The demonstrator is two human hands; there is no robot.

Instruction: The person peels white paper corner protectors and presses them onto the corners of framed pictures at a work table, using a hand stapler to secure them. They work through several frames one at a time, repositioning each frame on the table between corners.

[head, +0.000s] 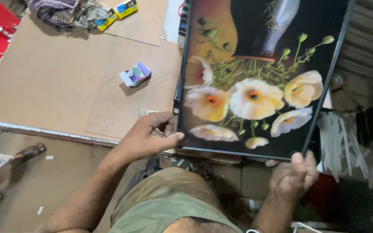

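1. The left hand [152, 136] has its grip closed on the near left corner of the framed picture [255, 82], thumb pressed on the front and fingers curled round the edge.
2. The right hand [293, 174] grips the near right corner from beneath, thumb over the thin black frame.
3. The framed picture is held tilted above the near right edge of the bench [48, 86], its far end running out of view.
4. It looks stiff, flat and fairly light for its size. The glossy front, painted with pale flowers and a vase on a dark ground, is probably slick and easy to mark, so holding it by the frame edges suits it best.
5. The bench is brown board, matte and scuffed, with a metal strip along its near edge.
6. A small printed box [135, 74] lies to the left; crumpled cloth [63, 13] sits at the far side.
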